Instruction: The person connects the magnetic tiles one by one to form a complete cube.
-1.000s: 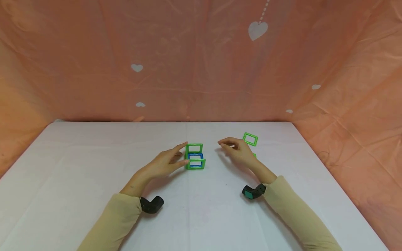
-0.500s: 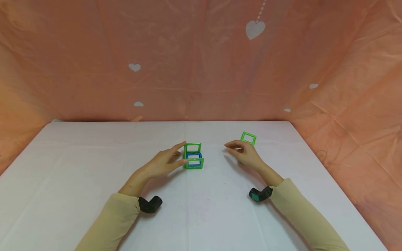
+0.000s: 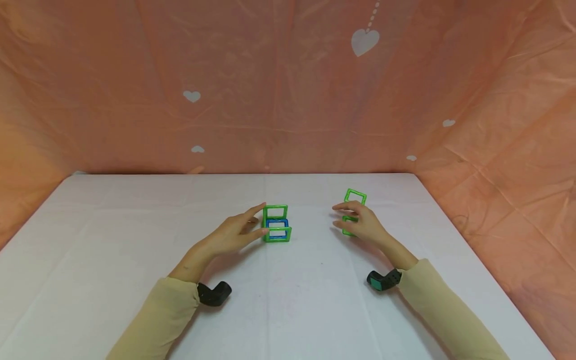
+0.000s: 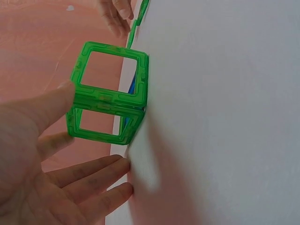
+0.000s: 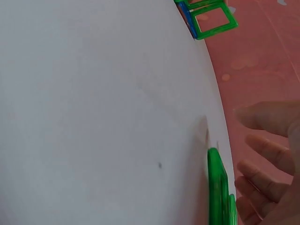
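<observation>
Green square magnetic tiles [image 3: 280, 228] stand upright around a flat blue square tile [image 3: 277, 220] near the table's middle. My left hand [image 3: 227, 234] holds this small structure from its left side, thumb at the front panel and forefinger at the rear one; its other fingers stay apart from it in the left wrist view. My right hand [image 3: 364, 227] hovers with fingers and thumb spread over a loose green tile [image 3: 345, 232], partly covering it, and grips nothing. Another green tile [image 3: 357, 192] lies just beyond that hand.
A white cloth covers the table [image 3: 288, 310]. Behind it hangs an orange curtain [image 3: 279, 100] with white hearts, which also runs along both sides. Black cameras [image 3: 215, 294] are strapped to both wrists.
My right hand has moved to the right, away from the structure, and its thumb and fingers have spread over the nearer loose tile. The left hand has stayed at the structure.
</observation>
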`<state>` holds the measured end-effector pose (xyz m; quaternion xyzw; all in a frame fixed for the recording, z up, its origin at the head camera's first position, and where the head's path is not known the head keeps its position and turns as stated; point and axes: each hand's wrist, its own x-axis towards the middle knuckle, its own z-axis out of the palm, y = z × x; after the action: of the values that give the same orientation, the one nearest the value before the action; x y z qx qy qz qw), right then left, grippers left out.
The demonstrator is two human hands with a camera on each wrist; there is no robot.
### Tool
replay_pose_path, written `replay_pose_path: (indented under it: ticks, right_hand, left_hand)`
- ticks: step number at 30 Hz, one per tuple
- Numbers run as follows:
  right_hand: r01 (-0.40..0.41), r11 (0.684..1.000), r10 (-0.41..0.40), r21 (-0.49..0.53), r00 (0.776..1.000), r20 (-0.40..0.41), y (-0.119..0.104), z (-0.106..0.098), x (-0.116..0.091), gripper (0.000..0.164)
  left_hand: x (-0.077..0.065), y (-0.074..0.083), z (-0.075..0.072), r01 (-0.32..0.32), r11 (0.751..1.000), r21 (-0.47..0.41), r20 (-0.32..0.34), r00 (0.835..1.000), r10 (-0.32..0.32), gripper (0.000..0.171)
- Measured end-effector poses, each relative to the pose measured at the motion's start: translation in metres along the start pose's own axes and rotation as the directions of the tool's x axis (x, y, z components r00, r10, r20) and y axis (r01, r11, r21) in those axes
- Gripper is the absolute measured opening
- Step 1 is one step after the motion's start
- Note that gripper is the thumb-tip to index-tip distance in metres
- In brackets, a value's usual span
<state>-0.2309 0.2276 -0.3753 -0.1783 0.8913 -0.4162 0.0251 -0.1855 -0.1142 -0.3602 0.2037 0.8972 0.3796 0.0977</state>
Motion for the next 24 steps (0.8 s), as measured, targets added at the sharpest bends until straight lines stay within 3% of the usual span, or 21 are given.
replay_pose_path:
  ticks: [6,10,19,24]
  right_hand:
    - [-0.062,0.996,0.065,-0.064,0.997,0.042,0.005,-0.006,-0.004,0.049]
    - [-0.059,0.991,0.065,-0.119,0.997,0.044,0.007,-0.009,-0.007,0.052]
    - [0.036,0.964,-0.014,-0.264,0.996,0.084,0.011,-0.018,-0.009,0.062]
    - [0.063,0.959,-0.041,-0.276,0.996,0.084,0.012,-0.020,-0.010,0.059]
  left_hand:
    - [-0.001,0.000,0.000,-0.005,1.000,0.004,-0.004,1.000,0.005,0.065]
    - [-0.001,0.000,0.000,-0.005,1.000,0.007,-0.002,1.000,0.005,0.066]
    - [0.001,-0.001,0.000,-0.003,1.000,0.010,-0.001,1.000,0.003,0.066]
    - [0.001,-0.001,0.000,-0.004,1.000,0.013,0.000,1.000,0.004,0.066]
